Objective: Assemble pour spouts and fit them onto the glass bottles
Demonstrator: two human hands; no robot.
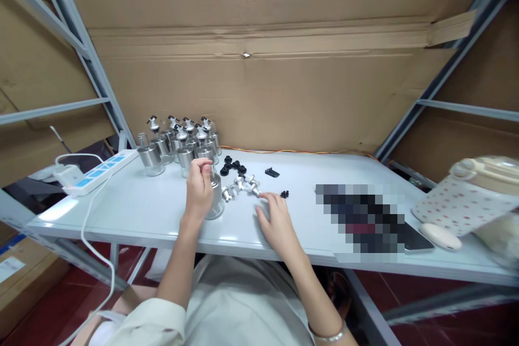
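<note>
My left hand (198,186) is closed around the neck of a glass bottle with a metal sleeve (217,197), which stands upright near the table's front edge. To its right my right hand (278,221) reaches over the table, thumb and fingers apart. Its index fingertip is at the edge of a loose group of silver spout pieces (241,185); whether it touches one I cannot tell. Just behind these lie several black round caps (232,165). Small black levers (272,173) and tiny black parts (285,194) lie farther right.
Several similar bottles (186,159), most with spouts on top, stand at the back left. A white power strip (103,171) with a cable lies at the left edge. A blurred-out dark object (365,219), a white oval item (440,236) and a dotted container (466,192) occupy the right side.
</note>
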